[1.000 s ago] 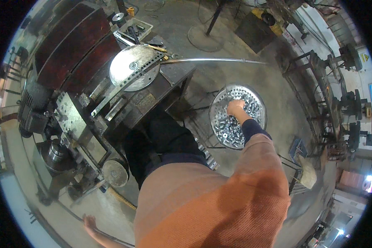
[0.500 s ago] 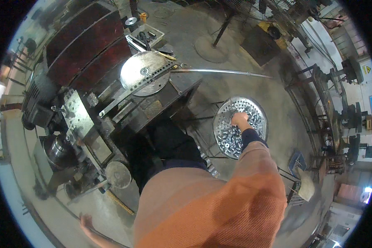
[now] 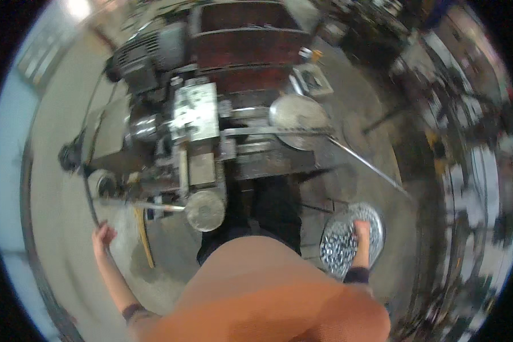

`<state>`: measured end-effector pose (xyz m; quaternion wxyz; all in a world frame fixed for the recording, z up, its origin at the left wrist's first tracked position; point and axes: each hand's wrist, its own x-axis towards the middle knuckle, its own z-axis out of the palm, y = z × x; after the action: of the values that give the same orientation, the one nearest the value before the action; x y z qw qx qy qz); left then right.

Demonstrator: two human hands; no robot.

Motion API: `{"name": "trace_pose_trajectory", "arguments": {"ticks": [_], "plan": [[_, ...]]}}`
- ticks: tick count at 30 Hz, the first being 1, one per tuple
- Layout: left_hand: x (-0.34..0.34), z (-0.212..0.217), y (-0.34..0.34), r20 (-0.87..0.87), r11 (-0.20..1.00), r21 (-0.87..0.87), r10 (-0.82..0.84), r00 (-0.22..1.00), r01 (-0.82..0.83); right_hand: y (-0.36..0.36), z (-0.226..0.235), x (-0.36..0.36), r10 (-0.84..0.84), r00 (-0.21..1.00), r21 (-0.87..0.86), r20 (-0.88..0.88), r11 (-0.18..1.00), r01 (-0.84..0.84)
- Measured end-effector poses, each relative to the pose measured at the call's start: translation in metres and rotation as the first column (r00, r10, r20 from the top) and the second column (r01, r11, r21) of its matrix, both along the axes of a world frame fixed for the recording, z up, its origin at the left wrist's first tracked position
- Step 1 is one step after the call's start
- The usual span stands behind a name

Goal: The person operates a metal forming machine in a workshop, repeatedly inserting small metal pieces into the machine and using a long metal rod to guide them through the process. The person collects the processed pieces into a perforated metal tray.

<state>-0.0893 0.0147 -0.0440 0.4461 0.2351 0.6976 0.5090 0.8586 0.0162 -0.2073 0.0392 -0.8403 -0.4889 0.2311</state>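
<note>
- Right hand [image 3: 362, 231], lower right of frame: reaches into a round metal tray [image 3: 376, 219]. Fingers point down among the contents; whether they have closed on anything cannot be told because of blur.
- Tray: shallow, circular, bright grey rim, filled with small shiny metal pieces [image 3: 337, 245], loose and heaped; individual shapes too small to make out.
- Left hand [image 3: 101, 233], lower left: fingers loosely curled, held just beside the end of a thin dark rod [image 3: 88, 199]. Contact or grip cannot be confirmed.
- Machine [image 3: 194, 125], upper centre: heavy metal body, grey and worn, with a dark red-brown panel at the top and a pale scuffed block on its face.
- Round metal disc [image 3: 298, 114], right of machine: flat, dull silver, with a long thin bar [image 3: 367, 165] running from it toward the right.
- Smaller round cap [image 3: 205, 210], below machine at centre: matt grey, smooth.
- Floor [image 3: 62, 142]: concrete, pale grey, stained.
- Orange garment [image 3: 256, 296] fills the bottom centre; knit texture, dark cuff at right wrist.
- No legible labels or signs; right edge is blurred clutter.
</note>
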Motion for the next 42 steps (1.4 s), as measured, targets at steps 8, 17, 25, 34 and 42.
{"name": "trace_pose_trajectory", "arguments": {"ticks": [8, 17, 25, 34, 42], "plan": [[0.032, 0.025, 0.005, -0.148, 0.999, -0.007, 0.05, 0.988, -0.052, 0.164, 0.169, -0.204, 0.411, 0.77, 0.572, -0.489, 0.817, -0.073], [0.063, 0.059, -0.026, -0.775, 0.928, -0.368, -0.274, 0.57, -0.054, 0.298, 0.298, -0.526, 0.932, 0.048, 0.637, 0.36, -0.208, -0.742], [0.096, 0.048, -0.088, -0.759, 0.876, -0.419, -0.195, 0.621, -0.238, 0.346, 0.254, -0.581, 0.993, 0.071, 0.445, 0.096, 0.021, -0.895], [0.1, 0.03, -0.085, -0.87, 0.838, -0.391, -0.201, 0.451, -0.381, 0.333, 0.275, -0.603, 0.971, 0.223, 0.513, -0.08, 0.232, -0.826], [-0.034, 0.028, -0.121, -0.938, 0.772, -0.318, -0.342, 0.061, -0.551, 0.329, 0.273, -0.604, 0.919, 0.379, 0.557, -0.109, 0.373, -0.742]]}}
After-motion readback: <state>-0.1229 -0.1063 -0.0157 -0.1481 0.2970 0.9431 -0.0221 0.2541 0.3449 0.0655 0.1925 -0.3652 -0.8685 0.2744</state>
